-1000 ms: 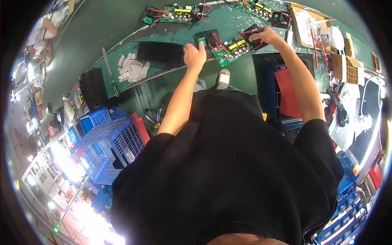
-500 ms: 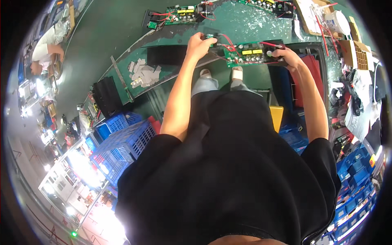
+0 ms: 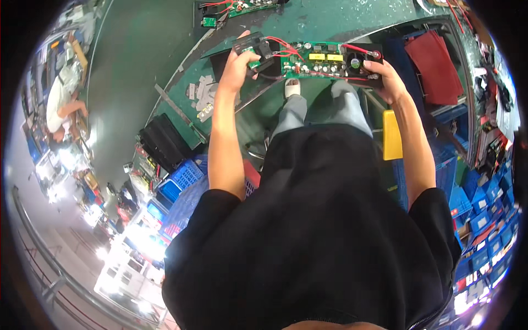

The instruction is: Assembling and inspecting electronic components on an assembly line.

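Between my hands hangs a long green circuit board (image 3: 313, 66) with yellow components, small capacitors and red wires. My left hand (image 3: 235, 69) grips a black end panel (image 3: 264, 52) that carries a small green board, joined to the long board by red wires. At the other end my right hand (image 3: 386, 80) is closed on the edge of the board assembly, thumb on top beside a round component and a red wire terminal. The assembly is held level above the near edge of the green worktable (image 3: 330, 22).
A similar board assembly (image 3: 242, 6) lies at the far edge. White paper pieces (image 3: 203, 93) and a black case (image 3: 163, 140) are to the left. At right are red sheets (image 3: 437, 66), a yellow panel (image 3: 392, 135) and blue bins (image 3: 478, 203). Another person (image 3: 66, 104) works far left.
The view has shifted, and red sheets at right show more fully. Both hands still hold the assembly; my left hand and the end panel have moved left, the panel now tilted and showing more.
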Tool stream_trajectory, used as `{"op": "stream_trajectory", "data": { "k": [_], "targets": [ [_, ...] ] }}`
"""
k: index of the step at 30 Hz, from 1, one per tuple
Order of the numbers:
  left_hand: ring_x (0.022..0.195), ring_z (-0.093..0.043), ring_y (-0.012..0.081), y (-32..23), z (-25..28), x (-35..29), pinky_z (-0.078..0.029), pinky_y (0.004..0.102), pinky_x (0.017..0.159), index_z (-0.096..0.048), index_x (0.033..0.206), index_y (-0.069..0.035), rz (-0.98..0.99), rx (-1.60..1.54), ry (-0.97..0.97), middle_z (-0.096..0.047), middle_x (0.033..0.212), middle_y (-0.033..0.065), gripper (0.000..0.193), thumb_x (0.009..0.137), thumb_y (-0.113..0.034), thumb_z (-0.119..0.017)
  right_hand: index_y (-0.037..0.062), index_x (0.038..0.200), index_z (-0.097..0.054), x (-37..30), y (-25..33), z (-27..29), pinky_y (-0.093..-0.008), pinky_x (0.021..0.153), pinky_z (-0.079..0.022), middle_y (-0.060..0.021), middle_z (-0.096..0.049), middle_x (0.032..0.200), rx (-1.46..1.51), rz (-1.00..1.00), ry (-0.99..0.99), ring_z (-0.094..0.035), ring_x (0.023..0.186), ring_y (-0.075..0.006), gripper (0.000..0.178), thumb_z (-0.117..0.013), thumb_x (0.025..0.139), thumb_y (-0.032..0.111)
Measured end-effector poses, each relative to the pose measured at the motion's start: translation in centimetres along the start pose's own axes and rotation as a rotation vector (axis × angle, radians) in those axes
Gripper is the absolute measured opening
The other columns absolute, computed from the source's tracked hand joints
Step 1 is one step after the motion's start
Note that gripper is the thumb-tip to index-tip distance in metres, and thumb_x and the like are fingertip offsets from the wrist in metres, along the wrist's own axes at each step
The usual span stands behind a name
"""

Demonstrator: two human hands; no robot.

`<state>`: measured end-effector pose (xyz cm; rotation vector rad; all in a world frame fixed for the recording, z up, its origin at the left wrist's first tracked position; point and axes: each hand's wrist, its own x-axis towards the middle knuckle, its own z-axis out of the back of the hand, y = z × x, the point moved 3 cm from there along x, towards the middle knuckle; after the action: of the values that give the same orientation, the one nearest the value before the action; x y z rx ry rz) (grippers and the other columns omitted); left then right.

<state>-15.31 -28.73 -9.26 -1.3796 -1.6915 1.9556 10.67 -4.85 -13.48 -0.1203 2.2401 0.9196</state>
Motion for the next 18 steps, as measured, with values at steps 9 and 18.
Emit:
{"op": "stream_trajectory", "data": {
  "k": [9,18],
  "targets": [
    [0.102,-0.056,0.0150,2.1,4.7,-0.1,-0.043,0.0295,0.093,-0.038,0.140,0.000,-0.050,0.058,0.160,-0.059,0.114,0.0103,0.074,0.078,-0.024,-0.070,0.0016,0.123,-0.055,0.1,-4.6,-2.9,-0.0419,0.089,-0.052,-0.0122,-0.064,0.109,0.230,0.006,-0.069,-0.064,0.096,-0.0252,0.047,-0.062,0.087,0.032],
    [0.105,-0.059,0.0166,6.0,3.1,-0.8,-0.047,0.0317,0.093,-0.033,0.143,0.000,-0.360,0.011,-0.086,-0.058,0.119,0.0095,0.098,0.077,-0.065,-0.065,0.0008,0.130,-0.051,1.7,-8.9,4.3,-0.0416,0.098,-0.046,-0.0137,-0.060,0.121,0.313,0.113,-0.185,-0.060,0.109,-0.0264,0.055,-0.058,0.087,0.034]
  ]
}}
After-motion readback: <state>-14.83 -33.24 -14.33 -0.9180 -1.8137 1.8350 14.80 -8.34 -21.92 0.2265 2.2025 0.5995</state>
